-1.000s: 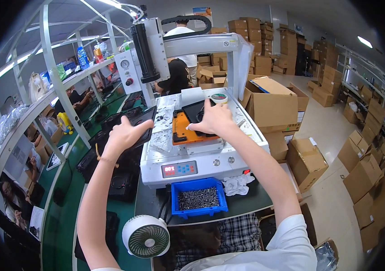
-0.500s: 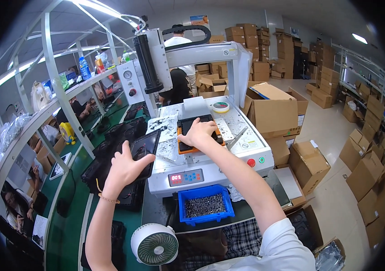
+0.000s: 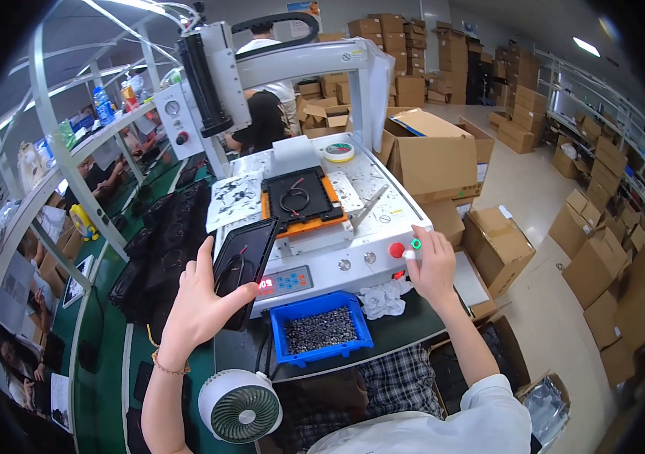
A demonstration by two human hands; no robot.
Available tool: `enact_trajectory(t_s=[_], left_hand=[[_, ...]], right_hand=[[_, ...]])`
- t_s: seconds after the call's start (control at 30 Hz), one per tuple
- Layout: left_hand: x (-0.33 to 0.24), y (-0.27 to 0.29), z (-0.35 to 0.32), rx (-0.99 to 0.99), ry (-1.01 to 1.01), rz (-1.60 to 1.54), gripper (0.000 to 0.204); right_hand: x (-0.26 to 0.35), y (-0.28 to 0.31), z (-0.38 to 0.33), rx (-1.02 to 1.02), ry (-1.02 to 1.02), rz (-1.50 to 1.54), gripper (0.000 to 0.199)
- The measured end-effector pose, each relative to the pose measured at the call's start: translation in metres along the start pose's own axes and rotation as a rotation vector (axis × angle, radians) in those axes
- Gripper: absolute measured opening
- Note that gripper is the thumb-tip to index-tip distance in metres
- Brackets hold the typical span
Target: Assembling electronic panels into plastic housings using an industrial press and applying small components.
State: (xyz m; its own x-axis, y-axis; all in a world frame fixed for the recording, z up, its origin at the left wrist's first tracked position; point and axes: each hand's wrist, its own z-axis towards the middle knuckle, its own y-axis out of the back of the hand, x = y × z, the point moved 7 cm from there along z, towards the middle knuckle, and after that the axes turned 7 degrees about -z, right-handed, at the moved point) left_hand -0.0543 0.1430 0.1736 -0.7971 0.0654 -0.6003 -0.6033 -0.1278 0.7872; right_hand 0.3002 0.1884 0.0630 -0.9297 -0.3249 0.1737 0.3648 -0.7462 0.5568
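My left hand (image 3: pixel 200 306) now holds a flat black panel (image 3: pixel 243 261), thumb on its near face and fingers behind its left edge, clamped on it; the panel stands tilted at the left front corner of the white benchtop machine (image 3: pixel 322 250). 0.5 s ago that hand was spread and bare beside the machine, so the pick-up is fresh.

My right hand (image 3: pixel 434 265) has left the fixture. 0.5 s ago it lay on the black part in the orange jig (image 3: pixel 303 203); now it sits at the machine's front right corner, index fingertip on or just at the green button (image 3: pixel 415 244), with the red button (image 3: pixel 396 250) just at 9 o'clock of it. Fingers loosely curled, gripping nothing. I cannot tell whether the button is pressed.

My reading: 1 part is loaded in the jig, the cycle start is in hand, and a 2nd panel is staged in my left.

Outward from the panel:
- 5 o'clock: blue bin (image 3: pixel 321 331) of small dark screws.
- 6 o'clock: small white fan (image 3: pixel 241 405).
- 9 o'clock: stack of black trays (image 3: pixel 156 250) on the green bench.
- 1 o'clock: roll of tape (image 3: pixel 339 151) on the machine deck.
- 3 o'clock, beyond the machine: open cardboard boxes (image 3: pixel 443 159).

The view has also tipped downward since 1.0 s ago.
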Motion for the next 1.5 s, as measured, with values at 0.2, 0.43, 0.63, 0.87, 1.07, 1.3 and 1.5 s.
enact_trajectory(t_s=[0.2, 0.43, 0.63, 0.87, 1.07, 1.3, 1.5], left_hand=[[-0.029, -0.026, -0.009, 0.076, -0.101, -0.017, 0.107], [-0.035, -0.042, -0.033, 0.115, -0.204, -0.023, 0.108], [-0.036, -0.065, -0.059, 0.183, -0.305, -0.006, 0.111], [-0.036, -0.101, -0.083, 0.276, -0.333, 0.076, 0.114], [-0.011, -0.093, -0.091, 0.218, -0.305, -0.090, 0.105], [0.057, -0.154, -0.126, 0.602, 0.661, -2.078, 0.085], [0.007, -0.187, -0.146, 0.858, 0.610, -2.326, 0.111]], right_hand=[[-0.006, -0.009, -0.022, 0.042, 0.020, 0.047, 0.052], [-0.006, -0.009, -0.034, -0.045, -0.080, 0.043, 0.050], [0.015, 0.010, -0.026, -0.014, -0.069, 0.087, 0.043], [0.100, -0.022, -0.060, 0.811, -0.714, 1.730, 0.049], [0.104, -0.038, -0.079, 0.967, -0.845, 1.813, 0.045], [0.121, -0.035, -0.083, 1.069, -0.812, 1.951, 0.049], [0.120, -0.043, -0.079, 1.051, -0.658, 1.552, 0.040]])
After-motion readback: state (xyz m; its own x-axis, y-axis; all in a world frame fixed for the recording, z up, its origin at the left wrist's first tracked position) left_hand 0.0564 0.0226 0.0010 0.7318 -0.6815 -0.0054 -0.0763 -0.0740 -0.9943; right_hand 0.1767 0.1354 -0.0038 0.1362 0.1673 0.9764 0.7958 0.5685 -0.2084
